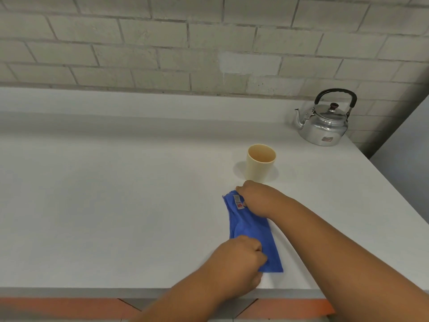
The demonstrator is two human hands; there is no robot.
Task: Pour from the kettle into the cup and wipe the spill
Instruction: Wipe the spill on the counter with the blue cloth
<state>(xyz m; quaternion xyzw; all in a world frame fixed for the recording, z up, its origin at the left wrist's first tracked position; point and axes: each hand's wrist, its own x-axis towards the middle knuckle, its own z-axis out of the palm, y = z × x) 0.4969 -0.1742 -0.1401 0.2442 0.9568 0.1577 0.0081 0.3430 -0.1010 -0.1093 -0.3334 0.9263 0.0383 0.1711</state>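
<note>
A blue cloth (249,226) with a small white and red label lies folded on the white counter (116,182). My right hand (255,197) grips its far end, just in front of the cup. My left hand (241,259) pinches its near end close to the counter's front edge. A cream cup (260,162) stands upright beyond the cloth. What the cup holds I cannot tell. A shiny metal kettle (323,123) with a black handle sits at the back right, spout pointing left.
A grey brick wall (185,43) runs along the back of the counter. The counter's right edge slants from the kettle toward me. Below the front edge are orange and grey floor tiles (69,309).
</note>
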